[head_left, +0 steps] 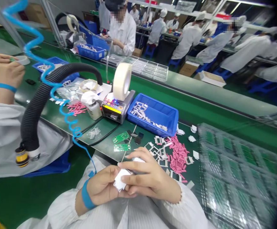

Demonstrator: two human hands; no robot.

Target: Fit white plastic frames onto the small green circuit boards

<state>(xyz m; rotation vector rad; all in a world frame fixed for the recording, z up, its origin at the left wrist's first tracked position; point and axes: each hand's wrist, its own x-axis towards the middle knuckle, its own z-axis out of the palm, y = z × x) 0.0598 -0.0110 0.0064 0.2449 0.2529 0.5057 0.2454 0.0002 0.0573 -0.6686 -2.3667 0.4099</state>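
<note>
Paper-thin and white, the small piece (120, 182) is entered first. We hold it low in front of us, just short of the near edge of the bench (105, 127), and both hands are closed on it.

- Left hand (103, 187): cups it from beneath, fingers curled.
- Right hand (152, 183): pinches its upper edge between thumb and fingertips.
- Handling, as we judge it: very light, limp rather than stiff, quick to crease. We cannot tell whether one face is sticky.
- Hold: by an edge or corner, with fingertips and little pressure.
- Nearby on the bench: loose white frames (161, 152), pink strips (178, 156), green circuit boards (121, 137).
- Further back: a blue bin (152, 126) and a tape dispenser (118, 109).
- To the right: clear trays (236, 171).
</note>
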